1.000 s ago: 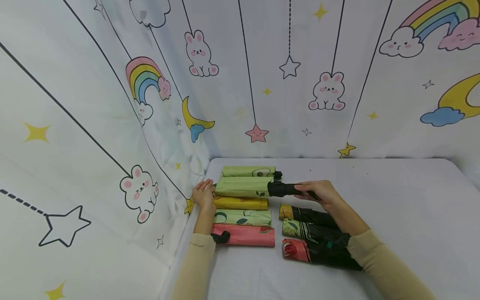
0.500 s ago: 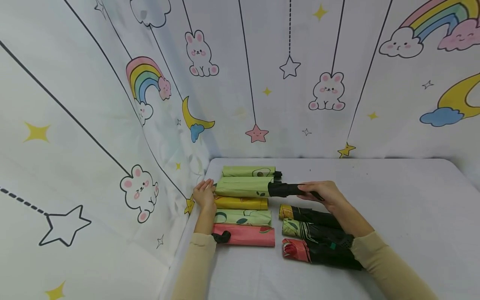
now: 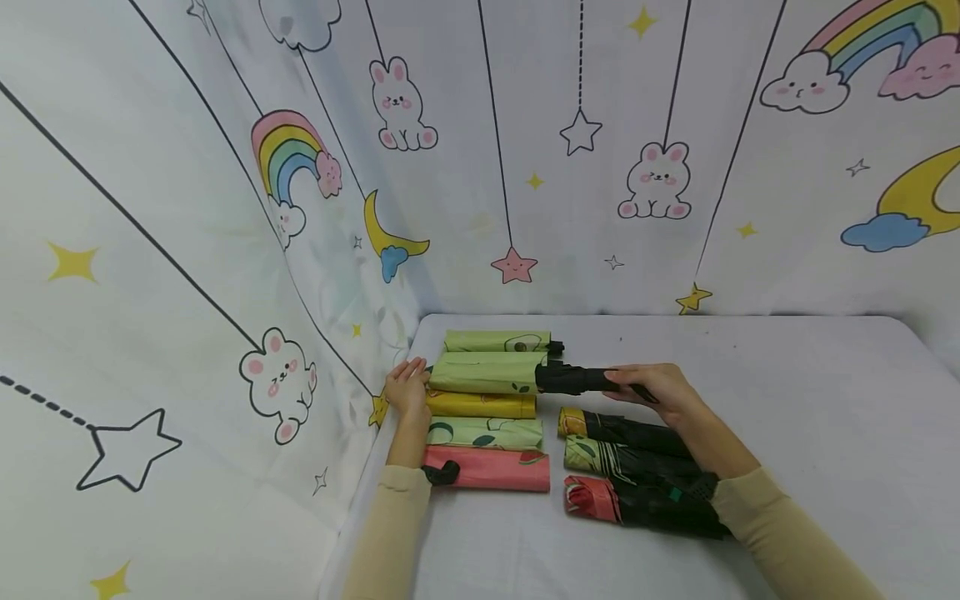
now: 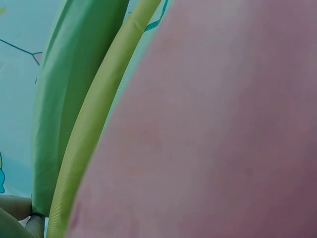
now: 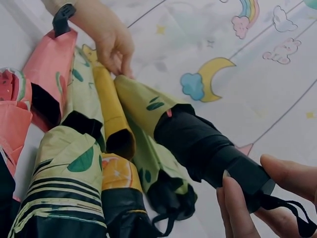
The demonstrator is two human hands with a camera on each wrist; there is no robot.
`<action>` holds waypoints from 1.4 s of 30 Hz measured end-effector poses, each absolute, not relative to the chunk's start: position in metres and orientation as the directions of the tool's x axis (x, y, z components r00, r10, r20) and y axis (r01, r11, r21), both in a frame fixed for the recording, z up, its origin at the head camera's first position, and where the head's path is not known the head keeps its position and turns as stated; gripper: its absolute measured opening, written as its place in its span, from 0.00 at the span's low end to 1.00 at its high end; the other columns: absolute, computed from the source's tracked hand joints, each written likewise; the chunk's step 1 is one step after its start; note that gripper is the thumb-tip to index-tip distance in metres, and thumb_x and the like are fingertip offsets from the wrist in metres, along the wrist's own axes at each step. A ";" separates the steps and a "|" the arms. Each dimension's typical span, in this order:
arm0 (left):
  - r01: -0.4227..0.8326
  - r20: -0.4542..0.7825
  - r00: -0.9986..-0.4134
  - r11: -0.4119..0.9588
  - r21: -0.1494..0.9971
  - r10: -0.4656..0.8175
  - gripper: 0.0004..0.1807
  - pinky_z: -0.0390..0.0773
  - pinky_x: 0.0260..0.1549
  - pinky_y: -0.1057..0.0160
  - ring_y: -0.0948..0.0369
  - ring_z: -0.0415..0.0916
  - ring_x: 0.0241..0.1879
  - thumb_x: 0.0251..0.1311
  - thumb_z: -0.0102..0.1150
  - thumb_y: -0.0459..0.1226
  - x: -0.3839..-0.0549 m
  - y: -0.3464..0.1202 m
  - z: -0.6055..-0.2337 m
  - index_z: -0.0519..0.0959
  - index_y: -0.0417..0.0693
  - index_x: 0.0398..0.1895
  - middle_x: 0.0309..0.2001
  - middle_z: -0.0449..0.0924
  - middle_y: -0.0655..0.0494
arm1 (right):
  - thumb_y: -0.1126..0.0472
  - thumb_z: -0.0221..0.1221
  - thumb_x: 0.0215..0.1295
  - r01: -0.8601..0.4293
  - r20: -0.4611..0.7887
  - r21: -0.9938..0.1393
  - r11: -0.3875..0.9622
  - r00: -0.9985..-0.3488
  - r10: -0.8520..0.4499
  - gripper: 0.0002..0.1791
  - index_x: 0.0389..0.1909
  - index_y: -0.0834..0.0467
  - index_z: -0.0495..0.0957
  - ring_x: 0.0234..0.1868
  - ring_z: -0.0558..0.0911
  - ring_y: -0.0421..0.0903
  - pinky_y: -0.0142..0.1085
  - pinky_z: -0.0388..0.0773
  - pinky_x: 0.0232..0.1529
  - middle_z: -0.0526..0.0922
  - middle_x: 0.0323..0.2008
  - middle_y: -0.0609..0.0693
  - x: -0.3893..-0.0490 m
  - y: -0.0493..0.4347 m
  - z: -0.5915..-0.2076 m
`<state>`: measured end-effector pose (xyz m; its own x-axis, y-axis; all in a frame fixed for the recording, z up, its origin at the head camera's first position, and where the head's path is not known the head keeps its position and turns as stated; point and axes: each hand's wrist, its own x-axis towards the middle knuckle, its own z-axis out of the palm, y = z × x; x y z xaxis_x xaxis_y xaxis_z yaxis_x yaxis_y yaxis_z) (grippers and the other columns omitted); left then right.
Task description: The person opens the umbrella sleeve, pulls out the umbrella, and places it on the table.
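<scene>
A folded black umbrella (image 3: 566,379) sticks partly out of a light green fabric sleeve (image 3: 480,372); its other part is hidden inside. My right hand (image 3: 660,392) grips the handle end between thumb and fingers, and a black wrist strap (image 5: 287,202) hangs there. At the sleeve's far left end, my left hand (image 3: 407,390) pinches the fabric; its fingertips (image 4: 37,225) show at the lower corner of the left wrist view. Sleeve and umbrella lie level, overlapping the yellow sleeve (image 3: 483,406) in the head view.
Below the yellow sleeve lie a pale green sleeve (image 3: 487,434) and a pink sleeve (image 3: 495,469). Behind is a green avocado-print umbrella (image 3: 487,341). Folded umbrellas with orange (image 3: 572,422), green (image 3: 581,454) and red (image 3: 592,498) canopies lie under my right forearm. A printed curtain (image 3: 465,183) borders the table.
My right hand has drawn slightly to the right, and a little more of the black umbrella shows outside the green sleeve. My left hand has stayed at the sleeve's end.
</scene>
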<state>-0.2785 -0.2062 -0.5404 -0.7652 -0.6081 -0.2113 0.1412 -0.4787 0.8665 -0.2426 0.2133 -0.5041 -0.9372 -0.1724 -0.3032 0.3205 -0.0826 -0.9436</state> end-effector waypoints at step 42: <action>0.099 -0.217 -0.775 -0.454 0.885 -0.593 0.30 0.78 0.63 0.52 0.42 0.77 0.65 0.65 0.51 0.14 -0.276 -0.204 -0.539 0.60 0.27 0.70 0.64 0.75 0.29 | 0.66 0.68 0.69 0.290 -0.246 -0.936 -0.202 -0.945 -0.217 0.07 0.45 0.57 0.90 0.45 0.90 0.45 0.45 0.85 0.54 0.87 0.49 0.44 -0.225 0.259 -0.501</action>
